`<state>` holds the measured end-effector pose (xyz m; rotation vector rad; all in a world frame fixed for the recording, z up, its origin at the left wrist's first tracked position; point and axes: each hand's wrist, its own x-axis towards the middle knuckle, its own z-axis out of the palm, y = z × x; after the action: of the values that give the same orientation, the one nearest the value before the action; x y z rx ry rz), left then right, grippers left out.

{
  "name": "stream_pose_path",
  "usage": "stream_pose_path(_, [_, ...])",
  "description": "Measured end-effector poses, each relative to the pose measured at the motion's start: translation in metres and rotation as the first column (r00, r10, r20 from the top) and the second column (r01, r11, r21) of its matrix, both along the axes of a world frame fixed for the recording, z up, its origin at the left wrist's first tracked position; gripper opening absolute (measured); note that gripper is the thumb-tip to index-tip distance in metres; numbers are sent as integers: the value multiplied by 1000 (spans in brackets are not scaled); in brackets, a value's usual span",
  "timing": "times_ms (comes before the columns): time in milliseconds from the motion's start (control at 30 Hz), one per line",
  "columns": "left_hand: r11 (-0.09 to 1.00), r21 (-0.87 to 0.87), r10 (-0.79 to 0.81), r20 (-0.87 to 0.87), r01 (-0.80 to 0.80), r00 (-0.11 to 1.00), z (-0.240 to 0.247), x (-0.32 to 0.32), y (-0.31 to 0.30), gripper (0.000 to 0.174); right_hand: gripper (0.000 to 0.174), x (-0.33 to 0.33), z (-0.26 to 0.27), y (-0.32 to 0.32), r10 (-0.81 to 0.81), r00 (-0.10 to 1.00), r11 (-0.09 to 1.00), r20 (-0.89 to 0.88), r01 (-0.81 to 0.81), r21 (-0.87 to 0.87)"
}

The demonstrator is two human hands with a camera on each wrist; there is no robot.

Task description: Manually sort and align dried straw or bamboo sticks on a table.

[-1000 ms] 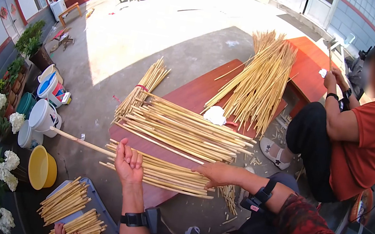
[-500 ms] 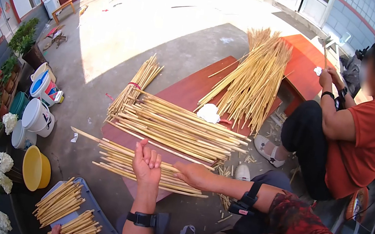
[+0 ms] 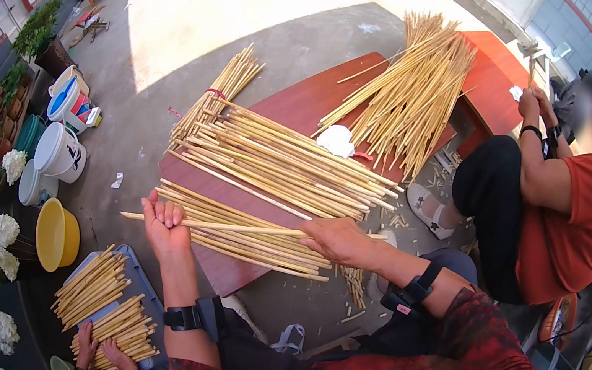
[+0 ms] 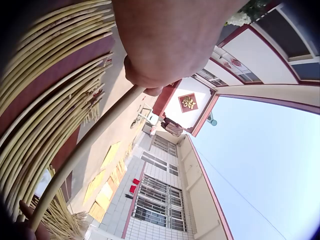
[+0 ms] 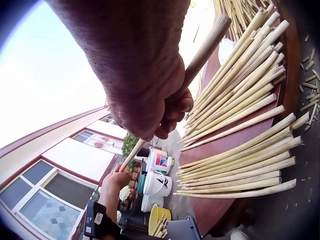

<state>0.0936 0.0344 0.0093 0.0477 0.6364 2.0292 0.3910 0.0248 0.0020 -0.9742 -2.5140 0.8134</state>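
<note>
A single peeled plant stalk (image 3: 250, 230) lies across both hands, above a small row of stalks (image 3: 261, 258). My left hand (image 3: 169, 228) grips it near its left end, palm turned up and fingers curled. Toward the other end, my right hand (image 3: 338, 240) holds it from above; in the right wrist view the thick cut end (image 5: 217, 27) sticks out past that hand. Behind lies a bigger row of stalks (image 3: 285, 154), its left ends beside a bundle tied with red string (image 3: 231, 78). Both rows rest on a reddish-brown board (image 3: 228, 271).
A heap of long stalks (image 3: 410, 102) lies at the board's far end. On the right sits a person in an orange top (image 3: 569, 197). Buckets (image 3: 60, 151) and a yellow basin (image 3: 57, 234) stand left. Another person's hands (image 3: 118, 356) touch short stalks on a blue tray (image 3: 162, 323).
The left hand first moved right along the stalk toward the right hand, then back left, so the hands are now farther apart. Less of the stalk sticks out beyond the left hand.
</note>
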Motion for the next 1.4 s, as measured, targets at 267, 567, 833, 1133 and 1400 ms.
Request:
stream_pose_path(267, [953,-132,-274,-3,271,962,-21,84,1,23,17,-23,4,-1,-124,992,988,-22,125,85])
stream_pose_path(567, [908,-75,-406,74,412,911,-14,108,4,23,16,-36,5,4,-166,985,986,55,168,-19])
stream_pose_path(833, [1000,-19,-21,40,21,999,-3,-7,1,24,17,5,9,11,-17,1000,999,-8,17,45])
stream_pose_path(1133, [975,-48,-218,-19,217,976,-14,71,-10,23,16,-11,5,3,-82,997,993,-13,83,79])
stream_pose_path(1400, [927,-53,-370,39,372,928,-15,97,-7,22,19,-37,9,-2,-100,994,972,33,105,-212])
